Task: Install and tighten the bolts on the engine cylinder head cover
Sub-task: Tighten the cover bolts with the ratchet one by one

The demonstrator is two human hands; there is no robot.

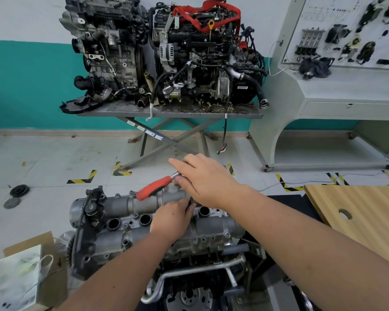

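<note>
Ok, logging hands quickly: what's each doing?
Left hand: fingers curled at the cylinder head cover; contents hidden.
Right hand: on the ratchet head.

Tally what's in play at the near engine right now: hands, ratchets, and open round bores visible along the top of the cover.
Hands: 2, left hand and right hand
Ratchet with red handle: 1
Open round bores on the cylinder head cover: 3 visible; the hands may hide more
Total: 6

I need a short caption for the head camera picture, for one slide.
Right hand over the red-handled ratchet, left hand at its socket end, on the engine cover.
</note>
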